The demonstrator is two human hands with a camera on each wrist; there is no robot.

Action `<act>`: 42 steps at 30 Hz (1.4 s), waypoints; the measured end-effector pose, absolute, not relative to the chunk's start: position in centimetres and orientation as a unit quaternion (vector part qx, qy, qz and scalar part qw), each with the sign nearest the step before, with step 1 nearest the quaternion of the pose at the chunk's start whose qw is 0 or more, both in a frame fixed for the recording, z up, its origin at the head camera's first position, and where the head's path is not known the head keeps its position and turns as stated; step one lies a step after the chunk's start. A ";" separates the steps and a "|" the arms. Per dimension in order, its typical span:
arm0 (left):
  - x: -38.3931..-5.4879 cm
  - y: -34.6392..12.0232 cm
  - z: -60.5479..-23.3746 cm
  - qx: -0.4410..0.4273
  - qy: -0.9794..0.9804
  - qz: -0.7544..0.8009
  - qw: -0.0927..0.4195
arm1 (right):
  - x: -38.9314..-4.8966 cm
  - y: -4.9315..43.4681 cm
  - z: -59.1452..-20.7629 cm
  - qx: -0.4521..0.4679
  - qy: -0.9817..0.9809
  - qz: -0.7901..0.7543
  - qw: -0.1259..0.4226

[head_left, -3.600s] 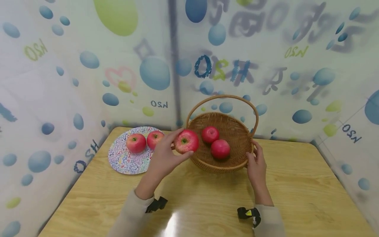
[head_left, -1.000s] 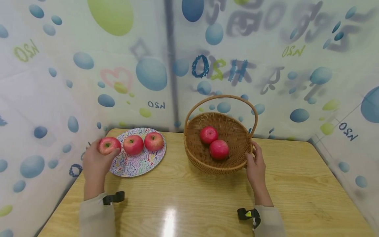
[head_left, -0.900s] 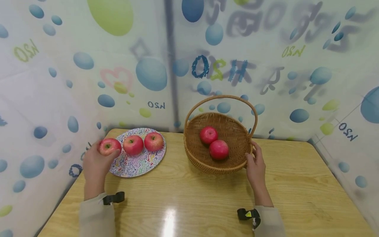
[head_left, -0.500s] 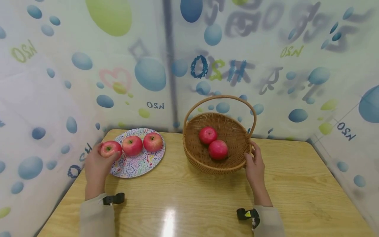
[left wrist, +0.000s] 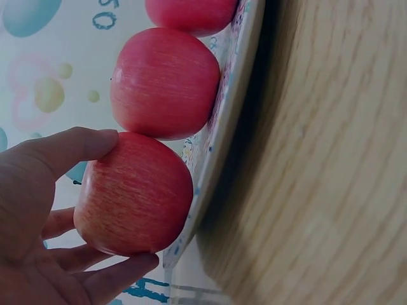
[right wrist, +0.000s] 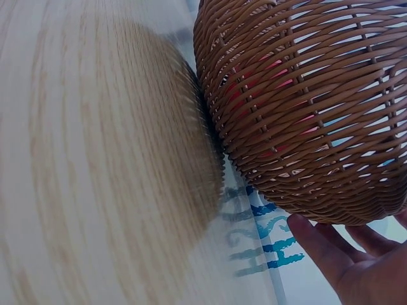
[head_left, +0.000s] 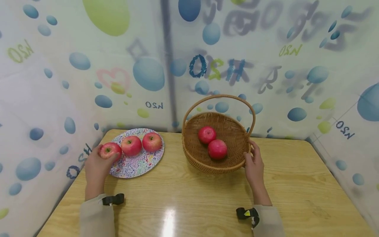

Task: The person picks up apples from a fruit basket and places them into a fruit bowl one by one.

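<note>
My left hand [head_left: 99, 164] grips a red apple [head_left: 111, 151] at the left edge of the patterned oval plate [head_left: 134, 168]. In the left wrist view, thumb and fingers curl around this apple [left wrist: 137, 197], which sits at the plate's rim against a second apple [left wrist: 165, 86]. Further right on the plate is a third apple [head_left: 152, 142]. My right hand [head_left: 254, 164] holds the right rim of a brown wicker basket [head_left: 234, 138], which tilts toward me. Inside it lie two red apples, one upper [head_left: 207, 135] and one lower [head_left: 217, 149]. In the right wrist view, fingertips touch the basket's weave [right wrist: 305, 114].
A light wooden table [head_left: 177, 204] carries the plate and basket. Behind and at both sides stand pale walls [head_left: 154, 29] printed with blue and green drops. The basket's tall arched handle [head_left: 219, 96] rises above its rim.
My left hand has carried the apple from beside the basket's left rim across to the plate's left edge, then lowered it slightly. My right hand has stayed on the basket.
</note>
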State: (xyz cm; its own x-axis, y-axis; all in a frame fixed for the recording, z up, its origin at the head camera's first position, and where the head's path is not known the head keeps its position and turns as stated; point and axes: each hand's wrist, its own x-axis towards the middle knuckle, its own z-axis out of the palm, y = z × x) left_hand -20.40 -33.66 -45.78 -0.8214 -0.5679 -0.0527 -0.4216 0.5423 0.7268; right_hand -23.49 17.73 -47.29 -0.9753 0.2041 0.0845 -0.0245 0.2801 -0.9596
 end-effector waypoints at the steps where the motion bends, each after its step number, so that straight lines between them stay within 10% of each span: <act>1: -20.4 -33.7 -45.9 0.282 -0.873 -0.386 0.093 | -23.5 17.7 -47.3 -0.056 -0.795 0.596 0.096; 42: -21.0 -33.7 -46.3 0.265 -0.885 -0.376 0.072 | -23.7 17.8 -47.6 -0.058 -0.795 0.594 0.105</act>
State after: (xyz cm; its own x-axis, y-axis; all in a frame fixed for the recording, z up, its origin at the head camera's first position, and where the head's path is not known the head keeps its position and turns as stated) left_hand -21.04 -33.70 -46.30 -0.8493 -0.5230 -0.0711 -0.4142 0.5769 0.7040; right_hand -23.68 17.81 -47.60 -0.9713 0.2172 0.0970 -0.0316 0.2863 -0.9576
